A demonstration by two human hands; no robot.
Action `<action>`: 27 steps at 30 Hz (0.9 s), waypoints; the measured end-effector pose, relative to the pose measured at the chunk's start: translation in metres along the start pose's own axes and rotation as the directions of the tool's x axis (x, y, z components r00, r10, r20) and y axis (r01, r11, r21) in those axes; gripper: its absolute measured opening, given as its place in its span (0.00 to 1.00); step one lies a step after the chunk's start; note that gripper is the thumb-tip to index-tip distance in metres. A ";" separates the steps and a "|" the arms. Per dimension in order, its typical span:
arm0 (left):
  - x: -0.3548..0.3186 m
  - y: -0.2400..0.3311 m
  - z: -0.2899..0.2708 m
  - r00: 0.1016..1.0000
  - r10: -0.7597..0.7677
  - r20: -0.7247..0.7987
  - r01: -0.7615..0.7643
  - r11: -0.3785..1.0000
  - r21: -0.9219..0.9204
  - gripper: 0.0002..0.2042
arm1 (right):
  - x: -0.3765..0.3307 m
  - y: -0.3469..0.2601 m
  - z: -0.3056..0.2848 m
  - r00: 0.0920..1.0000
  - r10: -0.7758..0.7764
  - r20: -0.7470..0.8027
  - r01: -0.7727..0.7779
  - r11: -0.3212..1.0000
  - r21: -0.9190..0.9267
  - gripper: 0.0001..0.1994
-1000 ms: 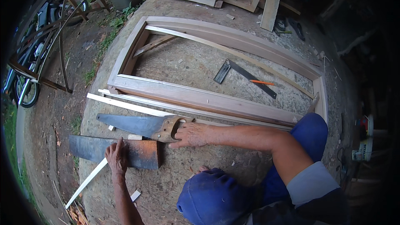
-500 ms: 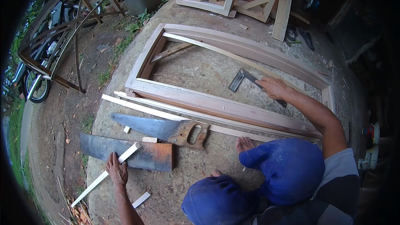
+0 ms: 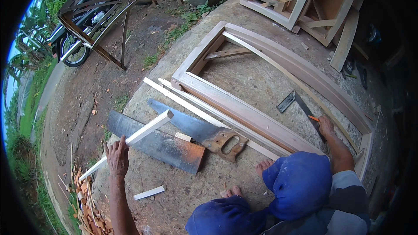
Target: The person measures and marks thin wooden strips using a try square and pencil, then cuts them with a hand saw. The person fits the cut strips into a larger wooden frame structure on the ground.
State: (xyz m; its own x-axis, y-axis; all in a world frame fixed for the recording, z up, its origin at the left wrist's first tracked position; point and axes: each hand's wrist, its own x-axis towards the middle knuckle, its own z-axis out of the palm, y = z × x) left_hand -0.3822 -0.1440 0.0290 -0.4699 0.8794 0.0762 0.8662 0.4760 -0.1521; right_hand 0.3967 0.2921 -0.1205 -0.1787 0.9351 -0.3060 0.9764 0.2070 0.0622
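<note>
Sawdust-strewn concrete floor (image 3: 244, 74) fills most of what I see, with a curved wooden door frame (image 3: 257, 117) lying flat across its middle. My left hand (image 3: 116, 156) is at the near left, its fingers curled around a long pale wooden strip (image 3: 143, 132), which tilts up from the ground, its far end raised over a dark rusty metal sheet (image 3: 161, 144). That sheet lies flat just right of the hand, and a handsaw (image 3: 196, 128) rests partly on it, blade pointing far left, wooden handle toward the near right. A small offcut (image 3: 183, 137) sits on the sheet beside the blade. Two more thin laths (image 3: 191, 106) lie along the near side of the frame.

My right hand (image 3: 325, 126) reaches out to the far right, inside the frame, and rests on the floor at an orange pencil (image 3: 313, 118). I cannot tell whether the fingers are closed on it or only touching it. Just beside it lies a metal try square (image 3: 292, 100), its dark blade running toward the hand.

Blue-trousered knees (image 3: 296, 182) and bare toes (image 3: 264, 165) take up the near right. Wood chips (image 3: 85, 196) pile at the near left edge, a short strip (image 3: 149, 192) lies near them, and a motorcycle (image 3: 76, 39) stands far left behind a metal stand (image 3: 113, 21). More frames (image 3: 296, 0) lean at the far right.
</note>
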 end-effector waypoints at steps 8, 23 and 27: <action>0.053 0.071 -0.123 0.989 0.009 -0.145 -0.017 0.999 -0.052 0.31 | 0.023 -0.108 -0.046 0.911 -0.229 -0.342 0.359 0.848 0.389 0.10; 0.153 0.176 -0.147 0.998 0.019 -0.058 -0.027 0.990 -0.142 0.27 | -0.009 -0.288 -0.097 0.815 -0.579 -0.014 0.486 0.671 0.560 0.23; 0.158 0.181 -0.114 1.000 -0.022 -0.009 0.019 0.971 -0.236 0.26 | -0.004 -0.291 -0.098 0.851 -0.496 0.172 0.294 0.722 0.627 0.25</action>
State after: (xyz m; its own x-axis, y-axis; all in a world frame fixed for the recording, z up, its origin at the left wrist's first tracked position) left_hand -0.2804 0.0812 0.1255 -0.4875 0.8686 0.0887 0.8725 0.4809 0.0866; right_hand 0.1009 0.2566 -0.0440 -0.6158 0.6438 -0.4543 0.7281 0.2444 -0.6405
